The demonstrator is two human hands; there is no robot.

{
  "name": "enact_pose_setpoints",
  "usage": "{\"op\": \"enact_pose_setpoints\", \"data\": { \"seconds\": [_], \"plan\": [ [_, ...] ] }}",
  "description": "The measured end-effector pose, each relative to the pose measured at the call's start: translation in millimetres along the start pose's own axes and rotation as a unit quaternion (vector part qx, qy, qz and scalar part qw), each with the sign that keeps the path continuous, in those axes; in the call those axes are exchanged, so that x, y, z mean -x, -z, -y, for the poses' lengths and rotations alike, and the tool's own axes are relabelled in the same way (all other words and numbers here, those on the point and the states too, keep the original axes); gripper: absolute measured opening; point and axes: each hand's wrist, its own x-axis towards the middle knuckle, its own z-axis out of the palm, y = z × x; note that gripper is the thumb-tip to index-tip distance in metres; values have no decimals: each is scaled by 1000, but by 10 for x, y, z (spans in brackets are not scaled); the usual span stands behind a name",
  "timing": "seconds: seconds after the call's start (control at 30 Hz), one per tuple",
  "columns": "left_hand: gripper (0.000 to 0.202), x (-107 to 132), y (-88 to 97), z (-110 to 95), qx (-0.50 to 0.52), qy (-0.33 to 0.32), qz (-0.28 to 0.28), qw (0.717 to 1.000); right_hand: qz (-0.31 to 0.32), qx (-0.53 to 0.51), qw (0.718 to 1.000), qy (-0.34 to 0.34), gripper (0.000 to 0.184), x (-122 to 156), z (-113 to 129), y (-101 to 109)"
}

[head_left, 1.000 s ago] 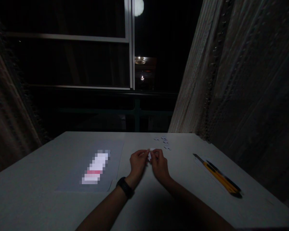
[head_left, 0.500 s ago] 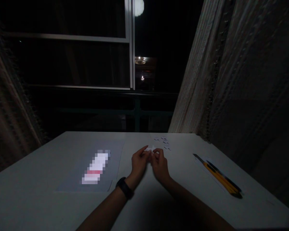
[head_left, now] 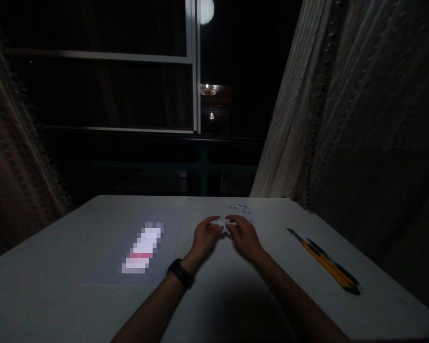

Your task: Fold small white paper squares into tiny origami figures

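Note:
Between my hands, over the middle of the table, is a small piece of white paper (head_left: pixel 222 226) with an uneven, folded-looking outline. My left hand (head_left: pixel 205 237) pinches its left side between thumb and fingers; a black watch sits on that wrist. From the right, my right hand (head_left: pixel 246 237) grips the other side the same way. Just beyond my right hand lie several small white paper pieces with dark marks (head_left: pixel 243 207), one partly covered by the fingers.
A paper sheet (head_left: pixel 103 267) lies on the left, with a bright blurred-out rectangle (head_left: pixel 143 247) on it. At the right rest a yellow utility knife (head_left: pixel 323 259) with its blade out and a dark pen-like stick (head_left: pixel 338 267). Curtains (head_left: pixel 286 119) and a dark window stand behind the white table (head_left: pixel 214 305).
My hands have moved slightly apart, the right one shifting right and its fingers opening wider around the paper. More of the white paper shows between them now.

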Motion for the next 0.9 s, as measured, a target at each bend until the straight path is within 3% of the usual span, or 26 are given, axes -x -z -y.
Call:
{"op": "enact_pose_setpoints", "data": {
  "seconds": [0.1,0.27,0.53,0.63,0.77,0.9],
  "plan": [
    [44,2,0,36,-25,-6,6,1000,49,12,999,6,23,32,-39,-48],
    [43,2,9,33,-31,-5,-11,999,46,51,998,19,25,45,-29,-31],
    [31,21,33,36,-139,-40,-2,990,115,136,983,52,27,40,50,23],
    [28,59,17,-7,-165,-62,23,984,106,147,982,52,24,40,74,15],
    [25,91,-9,-64,-169,-64,15,983,83,139,986,45,22,43,84,-2],
    [27,75,-10,-76,-139,-50,1,989,54,45,998,-4,25,46,77,-23]
  ]
}}
